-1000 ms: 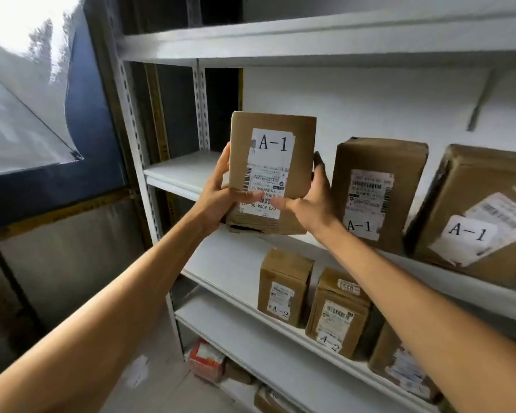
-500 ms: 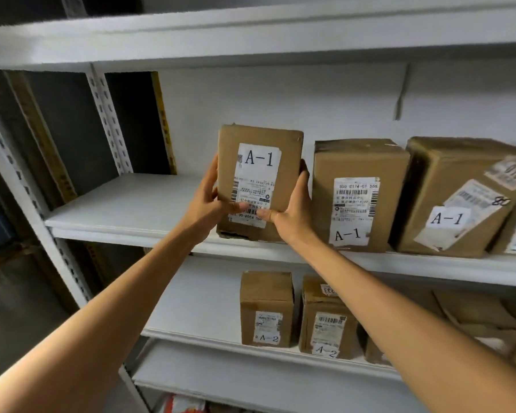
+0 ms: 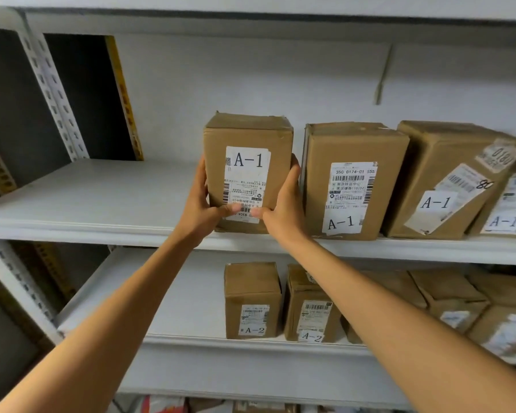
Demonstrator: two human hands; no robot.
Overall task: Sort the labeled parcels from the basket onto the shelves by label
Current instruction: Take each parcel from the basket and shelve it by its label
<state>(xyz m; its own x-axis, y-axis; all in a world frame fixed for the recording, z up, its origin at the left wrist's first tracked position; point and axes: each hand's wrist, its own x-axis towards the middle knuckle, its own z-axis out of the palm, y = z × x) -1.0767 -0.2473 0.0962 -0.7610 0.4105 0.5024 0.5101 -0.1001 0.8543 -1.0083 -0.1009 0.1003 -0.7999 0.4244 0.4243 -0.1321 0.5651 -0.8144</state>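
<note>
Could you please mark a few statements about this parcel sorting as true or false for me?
1. The left hand and the right hand both grip the held parcel, labelled A-1. True.
2. An A-2 parcel stands on the lower shelf. True.
3. The held parcel is at the lower shelf too. False: it is at the upper shelf, beside the neighbouring A-1 parcel.
4. The held parcel is upright, its label facing the camera. True.
5. The held parcel is to the right of the other A-1 parcels. False: it is the leftmost of them.
</note>
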